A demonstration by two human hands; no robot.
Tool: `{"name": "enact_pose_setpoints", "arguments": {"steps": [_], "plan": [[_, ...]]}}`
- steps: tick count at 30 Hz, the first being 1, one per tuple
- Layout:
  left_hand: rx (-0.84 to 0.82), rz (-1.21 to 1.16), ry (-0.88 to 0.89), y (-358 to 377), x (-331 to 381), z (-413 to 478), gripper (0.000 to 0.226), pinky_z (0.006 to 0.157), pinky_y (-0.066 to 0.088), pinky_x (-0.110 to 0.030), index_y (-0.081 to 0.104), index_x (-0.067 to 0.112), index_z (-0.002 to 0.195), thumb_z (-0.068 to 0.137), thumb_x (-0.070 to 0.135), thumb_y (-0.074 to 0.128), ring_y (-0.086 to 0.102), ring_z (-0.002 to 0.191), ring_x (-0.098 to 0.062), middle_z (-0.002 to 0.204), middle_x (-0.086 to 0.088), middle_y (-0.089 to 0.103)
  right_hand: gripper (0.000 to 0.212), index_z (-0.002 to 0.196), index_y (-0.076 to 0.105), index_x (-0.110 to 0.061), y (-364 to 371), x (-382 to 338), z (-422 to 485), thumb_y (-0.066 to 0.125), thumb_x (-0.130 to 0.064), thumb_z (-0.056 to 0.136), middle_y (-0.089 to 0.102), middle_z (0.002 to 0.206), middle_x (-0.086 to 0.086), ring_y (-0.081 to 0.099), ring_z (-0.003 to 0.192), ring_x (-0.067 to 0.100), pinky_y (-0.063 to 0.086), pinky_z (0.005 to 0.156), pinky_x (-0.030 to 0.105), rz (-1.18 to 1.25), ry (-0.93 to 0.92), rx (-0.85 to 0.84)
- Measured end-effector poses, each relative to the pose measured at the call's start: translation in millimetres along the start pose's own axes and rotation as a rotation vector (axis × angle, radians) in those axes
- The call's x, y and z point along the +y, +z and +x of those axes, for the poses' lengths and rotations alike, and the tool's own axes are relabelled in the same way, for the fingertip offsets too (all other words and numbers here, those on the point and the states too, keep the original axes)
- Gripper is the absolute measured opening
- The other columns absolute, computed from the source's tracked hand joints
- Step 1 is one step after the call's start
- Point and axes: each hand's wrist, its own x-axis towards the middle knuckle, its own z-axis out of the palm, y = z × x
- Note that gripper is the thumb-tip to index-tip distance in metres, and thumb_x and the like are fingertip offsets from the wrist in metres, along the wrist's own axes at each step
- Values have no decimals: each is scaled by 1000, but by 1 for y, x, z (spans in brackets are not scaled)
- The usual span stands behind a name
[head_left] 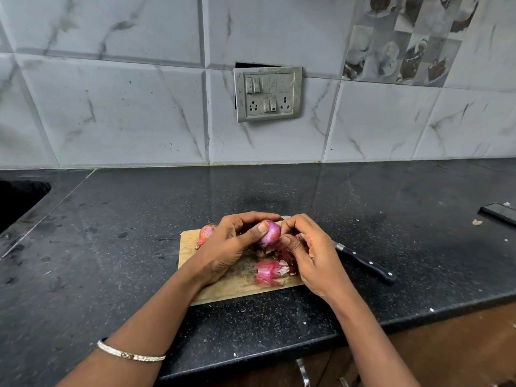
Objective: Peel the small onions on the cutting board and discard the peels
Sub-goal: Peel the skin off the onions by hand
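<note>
We hold a small glossy purple onion (270, 233) above the wooden cutting board (240, 284). Our left hand (229, 247) is curled round it and our right hand (310, 255) pinches at its side. It looks nearly bare. One small pink unpeeled onion (205, 234) waits at the board's far left corner. Pink papery peels (269, 272) lie heaped near its front right corner, not yet discarded.

A thin metal bangle (131, 355) with a small patterned part is worn on the left forearm (156, 317). Short plain nails (263, 227) are seen on the left hand (226, 252) and right hand (312, 255).
</note>
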Motion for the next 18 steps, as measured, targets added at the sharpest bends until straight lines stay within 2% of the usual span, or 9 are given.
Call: {"name": "enact_pose_setpoints", "arguments": {"steps": [2, 6, 9, 14, 18], "plan": [[27, -1, 10, 0, 0, 0, 30, 81, 56, -29, 69, 9, 125, 98, 19, 62, 69, 108, -24, 120, -10, 73, 12, 91, 59, -20, 0, 2, -1, 59, -13, 101, 57, 91, -9, 57, 88, 14, 43, 77, 20, -43, 2, 54], [86, 11, 19, -1, 0, 0, 27, 86, 60, -39, 69, 9, 121, 96, 18, 67, 69, 104, -26, 113, -8, 74, 6, 97, 56, -18, -1, 6, -2, 55, -14, 102, 60, 93, -8, 58, 90, 12, 43, 76, 21, -117, 18, 144], [100, -59, -4, 2, 1, 0, 31, 85, 62, -44, 64, 2, 121, 92, 11, 68, 70, 96, -26, 111, -12, 72, 6, 102, 60, -19, -2, 3, -4, 61, -14, 100, 64, 96, -12, 62, 92, 11, 48, 77, 25, -114, 40, 191], [121, -54, -3, 3, 1, 1, 36, 94, 58, -43, 59, 0, 119, 87, 7, 72, 69, 98, -24, 116, -22, 69, 23, 117, 70, -22, 2, -7, -5, 71, -26, 94, 72, 104, -13, 69, 99, 7, 55, 82, 25, -64, 44, 179], [102, -76, -21, 3, 0, 0, 39, 94, 58, -43, 58, 5, 114, 81, 11, 77, 70, 95, -27, 110, -27, 71, 21, 111, 77, -19, 4, -6, -4, 77, -19, 89, 73, 104, -13, 69, 100, 2, 56, 85, 27, -118, 28, 227]]}}
